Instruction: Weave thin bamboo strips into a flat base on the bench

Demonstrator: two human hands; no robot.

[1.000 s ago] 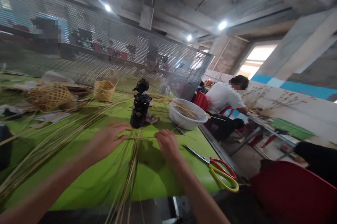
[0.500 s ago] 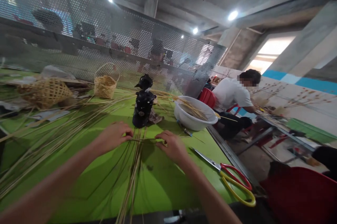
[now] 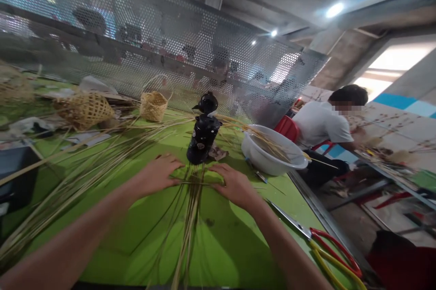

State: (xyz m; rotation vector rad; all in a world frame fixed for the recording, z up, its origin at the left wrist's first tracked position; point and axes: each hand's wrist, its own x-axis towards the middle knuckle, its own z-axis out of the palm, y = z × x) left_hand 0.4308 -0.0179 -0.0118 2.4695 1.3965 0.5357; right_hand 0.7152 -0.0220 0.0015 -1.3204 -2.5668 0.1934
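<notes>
Left hand (image 3: 161, 174), right hand (image 3: 235, 185) arched at ends of crosswise strip (image 3: 204, 184), grip unclear; uneven push could skew lengthwise strips (image 3: 192, 206), tip black bottle (image 3: 203, 138) at 12 o'clock.

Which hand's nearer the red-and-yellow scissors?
Right. The right hand is just left of the tips of the scissors; the left hand is farther off, beyond the lengthwise strips.

Fingers (image 3: 221, 170) at thin crossed strips (image 3: 191, 208)
</notes>
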